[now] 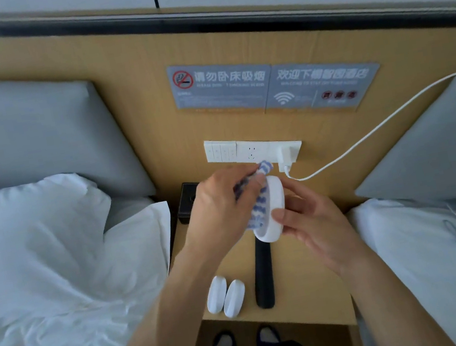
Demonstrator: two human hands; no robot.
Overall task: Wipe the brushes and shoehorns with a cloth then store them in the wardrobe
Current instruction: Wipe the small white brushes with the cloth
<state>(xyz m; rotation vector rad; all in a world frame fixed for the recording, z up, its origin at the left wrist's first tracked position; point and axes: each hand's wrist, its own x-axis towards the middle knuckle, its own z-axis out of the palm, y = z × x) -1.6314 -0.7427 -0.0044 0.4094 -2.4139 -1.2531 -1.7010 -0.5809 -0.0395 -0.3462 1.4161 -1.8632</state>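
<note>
At frame centre, the left hand [217, 205] is pinching a blue-and-white cloth [255, 198] against a white brush [273, 210], which the right hand's [318, 224] fingers are gripping above the nightstand [303, 296].

Three white brushes: one held [273, 210], two lying side by side on the nightstand [217, 294] [234, 297]. One black shoehorn [262, 273], one blue-and-white cloth [255, 198], one dark box [188, 202]. Two hands [220, 204] [311, 219], two signs [219, 86] [321, 84], one charger [285, 153] with one cable [366, 136].
</note>
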